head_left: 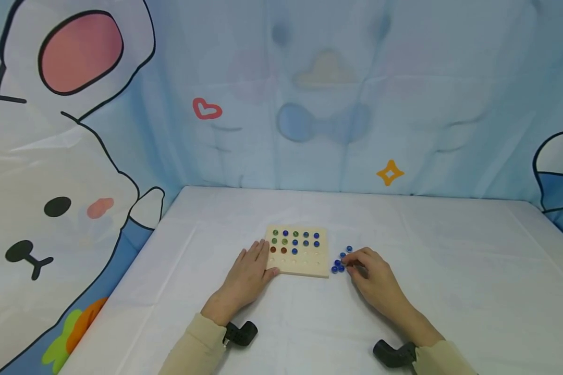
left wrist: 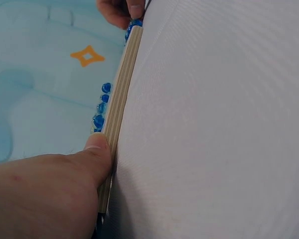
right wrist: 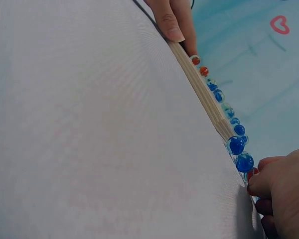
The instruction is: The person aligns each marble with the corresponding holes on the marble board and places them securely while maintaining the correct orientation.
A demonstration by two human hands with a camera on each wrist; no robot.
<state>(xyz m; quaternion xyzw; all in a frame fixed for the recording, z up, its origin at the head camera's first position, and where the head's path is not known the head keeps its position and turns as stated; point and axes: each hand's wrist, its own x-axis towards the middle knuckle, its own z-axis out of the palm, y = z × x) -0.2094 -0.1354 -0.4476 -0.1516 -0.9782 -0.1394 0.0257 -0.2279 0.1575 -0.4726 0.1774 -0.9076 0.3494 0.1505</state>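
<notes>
A pale wooden board (head_left: 305, 264) with rows of small hollows lies on the table, its upper rows holding green, blue and red marbles. My left hand (head_left: 247, 273) rests at its left side, fingers straight along that edge and thumb against the near edge. Just right of the board, my right hand (head_left: 379, 281) bends finger and thumb together over a small group of blue marbles (head_left: 334, 269). A red marble (right wrist: 252, 173) shows between those fingertips in the right wrist view. The lower hollows of the board hold no marbles.
A white cloth (head_left: 474, 271) covers the table. Behind it hangs a light blue printed curtain (head_left: 427, 94), with a large cartoon animal on the left. A black device (head_left: 241, 333) is strapped at the left wrist and another black device (head_left: 394, 354) at the right.
</notes>
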